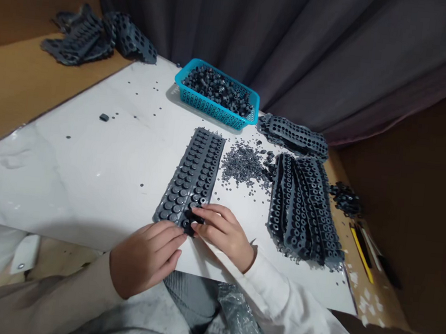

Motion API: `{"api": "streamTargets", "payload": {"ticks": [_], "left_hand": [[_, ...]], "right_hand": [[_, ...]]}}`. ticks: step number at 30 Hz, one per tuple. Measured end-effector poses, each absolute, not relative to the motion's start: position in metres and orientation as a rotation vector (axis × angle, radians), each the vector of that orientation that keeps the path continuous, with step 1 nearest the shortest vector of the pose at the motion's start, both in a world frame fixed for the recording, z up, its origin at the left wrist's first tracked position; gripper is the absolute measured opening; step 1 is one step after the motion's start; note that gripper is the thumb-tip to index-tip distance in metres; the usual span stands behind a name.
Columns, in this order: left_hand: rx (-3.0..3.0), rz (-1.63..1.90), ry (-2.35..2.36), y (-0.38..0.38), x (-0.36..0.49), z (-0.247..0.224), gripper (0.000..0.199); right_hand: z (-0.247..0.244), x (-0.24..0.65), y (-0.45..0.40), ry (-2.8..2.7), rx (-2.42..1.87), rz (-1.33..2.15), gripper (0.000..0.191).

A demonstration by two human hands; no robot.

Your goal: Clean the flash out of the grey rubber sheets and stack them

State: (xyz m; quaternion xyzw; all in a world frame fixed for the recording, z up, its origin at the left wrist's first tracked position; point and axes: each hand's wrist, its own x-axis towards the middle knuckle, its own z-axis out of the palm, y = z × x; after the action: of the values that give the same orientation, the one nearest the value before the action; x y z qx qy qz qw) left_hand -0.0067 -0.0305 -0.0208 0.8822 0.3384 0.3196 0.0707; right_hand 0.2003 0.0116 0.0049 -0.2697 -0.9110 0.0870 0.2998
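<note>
The studded sheet (192, 172) is touched at its near end by the left hand (145, 257) and right hand (227, 236), fingers bent. Whether anything is grasped cannot be told.

lone head-worn camera, facing forward and down from the wearer's brow, left hand (145, 260) and right hand (226, 236) close below, white marbled tabletop (66, 177) aslant, dark curtain (238, 25) beyond

Small workshop station; whether within a home cannot be determined. Evidence: studded moulded sheet (191, 174) towards the near edge of the white table (81, 189), stacked perforated sheets (302, 207) by the right edge, parts-filled turquoise basket (213, 109) at the far edge, dark curtain (238, 20) behind.
</note>
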Motion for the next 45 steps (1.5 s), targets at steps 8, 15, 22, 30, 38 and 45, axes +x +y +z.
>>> {"api": "streamTargets", "payload": {"ticks": [8, 15, 22, 30, 38, 45], "left_hand": [[2.621, 0.960, 1.021, -0.031, -0.006, -0.022, 0.021], [2.610, 0.960, 0.970, -0.030, -0.008, -0.022, 0.021], [2.614, 0.963, 0.988, -0.031, -0.007, -0.023, 0.021], [2.595, 0.955, 0.994, -0.030, -0.007, -0.023, 0.020], [2.589, 0.951, 1.018, -0.030, -0.006, -0.021, 0.021], [2.580, 0.969, 0.997, -0.030, -0.007, -0.022, 0.022]], "right_hand": [[-0.001, 0.196, 0.020, -2.584, -0.546, -0.116, 0.003], [0.006, 0.211, 0.038, -2.370, -0.924, 0.003, 0.015], [0.012, 0.211, 0.030, -2.160, -0.890, 0.521, 0.008], [-0.007, 0.202, 0.022, -2.236, -0.867, 0.559, 0.005], [-0.007, 0.202, 0.036, -2.465, -0.815, 0.036, 0.011], [0.006, 0.222, 0.052, -2.131, -1.203, 0.133, 0.013]]}}
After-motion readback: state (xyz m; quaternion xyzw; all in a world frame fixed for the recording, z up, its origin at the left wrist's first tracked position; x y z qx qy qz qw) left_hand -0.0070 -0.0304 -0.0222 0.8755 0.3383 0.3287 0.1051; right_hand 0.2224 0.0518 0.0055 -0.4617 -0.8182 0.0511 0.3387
